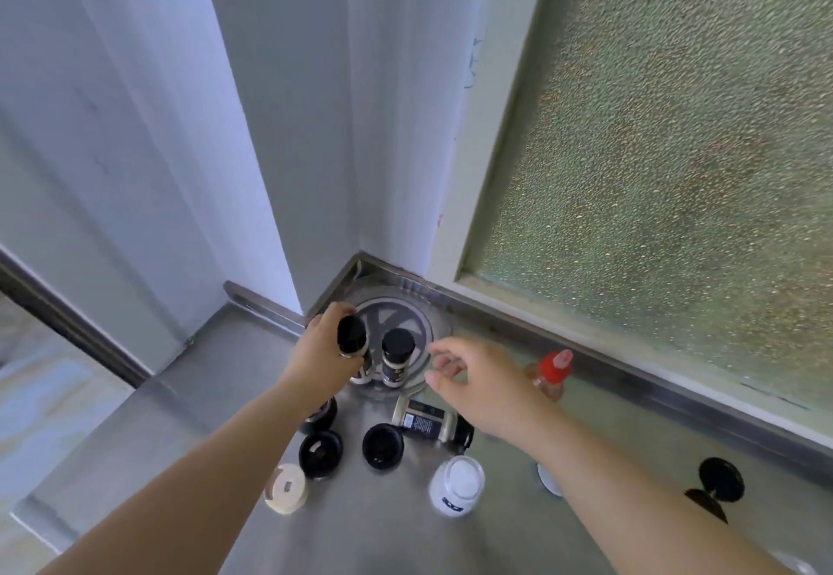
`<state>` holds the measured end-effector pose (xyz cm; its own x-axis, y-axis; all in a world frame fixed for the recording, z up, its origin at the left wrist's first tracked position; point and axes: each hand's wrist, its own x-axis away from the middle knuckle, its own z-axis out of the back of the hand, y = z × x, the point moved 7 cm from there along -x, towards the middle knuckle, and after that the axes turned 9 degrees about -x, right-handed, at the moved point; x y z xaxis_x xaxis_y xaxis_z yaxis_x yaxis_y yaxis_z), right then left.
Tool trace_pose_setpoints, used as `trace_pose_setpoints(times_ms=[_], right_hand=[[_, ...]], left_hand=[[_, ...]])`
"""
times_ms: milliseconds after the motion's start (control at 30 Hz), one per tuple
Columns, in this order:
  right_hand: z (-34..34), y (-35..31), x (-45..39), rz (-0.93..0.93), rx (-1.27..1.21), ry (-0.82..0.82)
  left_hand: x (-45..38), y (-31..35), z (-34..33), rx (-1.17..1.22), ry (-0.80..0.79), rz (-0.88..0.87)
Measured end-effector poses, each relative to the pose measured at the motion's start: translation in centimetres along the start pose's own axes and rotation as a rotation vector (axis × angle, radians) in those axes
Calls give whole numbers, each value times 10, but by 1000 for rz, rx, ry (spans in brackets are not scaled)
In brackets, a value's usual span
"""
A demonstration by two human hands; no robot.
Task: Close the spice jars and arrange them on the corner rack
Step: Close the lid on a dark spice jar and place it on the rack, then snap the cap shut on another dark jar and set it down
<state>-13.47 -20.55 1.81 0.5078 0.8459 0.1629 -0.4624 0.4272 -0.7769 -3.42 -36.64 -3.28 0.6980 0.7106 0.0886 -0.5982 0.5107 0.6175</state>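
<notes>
Steel counter (189, 399) meets white walls and a frosted window (676, 133) — left hand (324, 349) grips a black-capped spice jar (354, 340) on the corner rack (419, 304); right hand (487, 383) hovers, fingers loosely spread.

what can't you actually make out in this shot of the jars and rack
- Head view: the left hand covers most of the black-capped jar it holds, so whether it has touched the rack is unclear.
- Labels on the standing jar and lying jar: too small and blurred to read.
- A white object is mostly hidden behind the right forearm.
- The red-capped bottle is motion-blurred.
</notes>
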Motion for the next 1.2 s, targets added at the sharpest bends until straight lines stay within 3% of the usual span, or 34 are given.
trace_pose_setpoints(times_ms=[333,400,500,567,700,800,1000,1200], right_hand=[[-8,16,7,-32,15,-15],[-3,17,15,-28,-3,4],[10,20,31,-26,-27,37],[21,23,45,-26,-31,71],[57,36,87,-57,33,154],[92,64,132,-136,53,250],[144,133,218,-358,2,427],[143,168,253,-387,-32,432]], left_hand=[[-5,-1,-29,-144,-194,-51],[3,6,-22,-137,-134,-69],[21,41,0,-177,113,-202],[35,80,3,-149,135,-330],[68,161,-25,-89,-10,-618],[91,202,-62,-56,-134,-697],[132,248,-170,-39,-457,-662],[144,248,-252,11,-560,-412]])
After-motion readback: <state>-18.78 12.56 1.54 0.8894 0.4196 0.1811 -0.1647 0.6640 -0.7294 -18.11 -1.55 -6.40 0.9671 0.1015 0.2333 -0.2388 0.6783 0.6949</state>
